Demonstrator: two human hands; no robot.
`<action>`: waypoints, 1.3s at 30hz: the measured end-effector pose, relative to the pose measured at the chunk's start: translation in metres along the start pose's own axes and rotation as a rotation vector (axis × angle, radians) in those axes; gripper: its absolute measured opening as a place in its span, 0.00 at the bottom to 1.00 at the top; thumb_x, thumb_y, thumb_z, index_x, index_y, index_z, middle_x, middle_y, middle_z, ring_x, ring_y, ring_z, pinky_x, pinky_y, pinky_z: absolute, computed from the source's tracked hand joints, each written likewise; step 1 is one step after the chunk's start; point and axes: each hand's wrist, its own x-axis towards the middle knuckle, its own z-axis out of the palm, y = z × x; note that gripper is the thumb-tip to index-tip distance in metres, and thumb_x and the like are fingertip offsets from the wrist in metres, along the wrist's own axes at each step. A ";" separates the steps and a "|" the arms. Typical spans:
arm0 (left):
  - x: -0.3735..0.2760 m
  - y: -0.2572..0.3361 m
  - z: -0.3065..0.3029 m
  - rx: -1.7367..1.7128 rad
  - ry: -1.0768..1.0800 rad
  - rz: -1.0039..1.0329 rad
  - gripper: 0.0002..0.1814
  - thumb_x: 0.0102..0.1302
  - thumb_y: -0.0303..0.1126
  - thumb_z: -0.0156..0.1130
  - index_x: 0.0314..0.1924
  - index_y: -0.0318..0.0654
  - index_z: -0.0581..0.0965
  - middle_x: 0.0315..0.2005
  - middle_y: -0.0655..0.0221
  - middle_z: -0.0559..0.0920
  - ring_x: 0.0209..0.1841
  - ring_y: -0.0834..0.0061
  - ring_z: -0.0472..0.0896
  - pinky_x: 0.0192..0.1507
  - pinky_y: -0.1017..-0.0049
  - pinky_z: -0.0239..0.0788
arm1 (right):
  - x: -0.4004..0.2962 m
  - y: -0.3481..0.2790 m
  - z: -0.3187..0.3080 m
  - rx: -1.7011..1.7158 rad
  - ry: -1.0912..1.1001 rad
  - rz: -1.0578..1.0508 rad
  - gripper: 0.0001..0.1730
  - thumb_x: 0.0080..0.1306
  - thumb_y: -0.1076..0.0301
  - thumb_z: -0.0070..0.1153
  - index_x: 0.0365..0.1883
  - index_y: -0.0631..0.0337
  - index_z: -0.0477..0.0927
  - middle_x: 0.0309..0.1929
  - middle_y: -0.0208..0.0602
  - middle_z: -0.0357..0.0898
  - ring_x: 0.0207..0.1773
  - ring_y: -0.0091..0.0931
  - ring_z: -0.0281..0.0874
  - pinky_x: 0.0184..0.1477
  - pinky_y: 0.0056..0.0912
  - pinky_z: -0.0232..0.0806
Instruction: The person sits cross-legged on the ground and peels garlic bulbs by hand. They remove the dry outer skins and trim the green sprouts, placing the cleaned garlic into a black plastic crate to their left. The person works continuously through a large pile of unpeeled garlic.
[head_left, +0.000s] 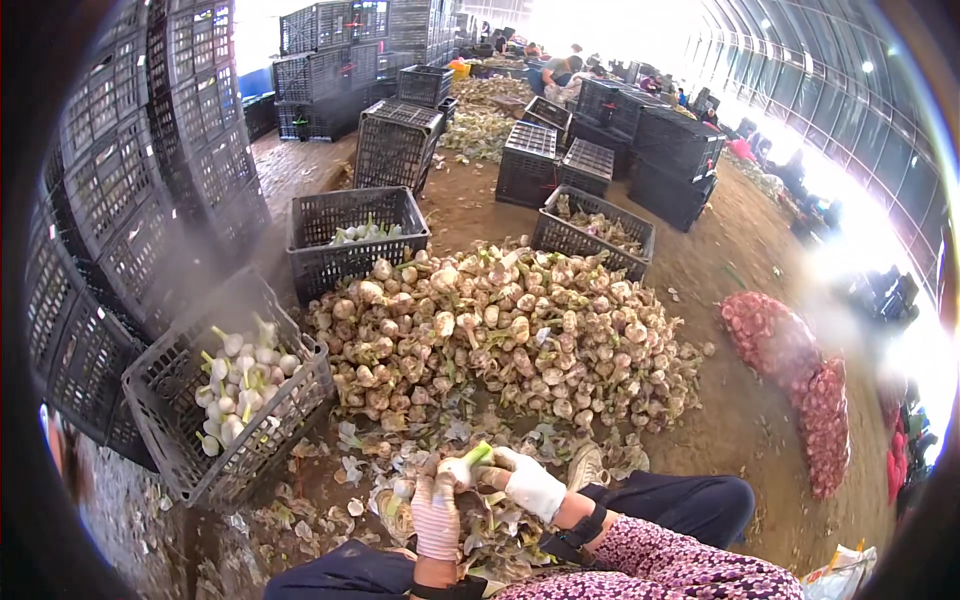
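Between my two gloved hands is a garlic bulb (455, 471) with a short green stem pointing up and right. My left hand (436, 510), in a striped knit glove, grips the bulb from below. My right hand (525, 481), in a white glove, has its fingers at the stem side of the bulb; part of its grip is hidden. Just beyond the hands lies a large heap of unpeeled garlic bulbs (517, 330). To the left, a tilted black plastic crate (259, 459) holds cleaned white garlic bulbs (244, 382) with trimmed green stems.
Behind the heap stand a black crate (330, 262) with white bulbs and another crate (592, 251) with brownish garlic material. Tall crate stacks (112, 165) rise at left. Red mesh sacks (821, 427) lie at right. Peeled skins (315, 517) litter the ground. A person (556, 71) bends farther back.
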 end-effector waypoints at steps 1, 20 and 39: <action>-0.003 0.001 0.003 0.071 -0.035 0.058 0.25 0.76 0.39 0.63 0.64 0.27 0.73 0.46 0.62 0.84 0.46 0.75 0.82 0.47 0.74 0.78 | 0.001 0.001 0.002 -0.047 0.014 -0.074 0.20 0.72 0.68 0.59 0.60 0.65 0.78 0.50 0.36 0.86 0.50 0.23 0.79 0.55 0.29 0.72; 0.006 -0.005 -0.008 0.064 -0.188 -0.125 0.35 0.66 0.43 0.72 0.67 0.32 0.73 0.50 0.63 0.84 0.43 0.71 0.85 0.42 0.72 0.80 | -0.025 -0.036 -0.008 -0.388 -0.037 -0.255 0.16 0.69 0.75 0.59 0.54 0.67 0.78 0.43 0.34 0.84 0.44 0.23 0.79 0.49 0.29 0.74; 0.011 -0.005 0.004 0.721 -0.271 0.329 0.38 0.52 0.28 0.79 0.64 0.34 0.76 0.56 0.52 0.82 0.56 0.57 0.83 0.61 0.65 0.76 | -0.015 -0.051 -0.020 -0.877 -0.058 -0.339 0.25 0.64 0.63 0.67 0.58 0.61 0.83 0.50 0.50 0.86 0.52 0.45 0.85 0.54 0.40 0.77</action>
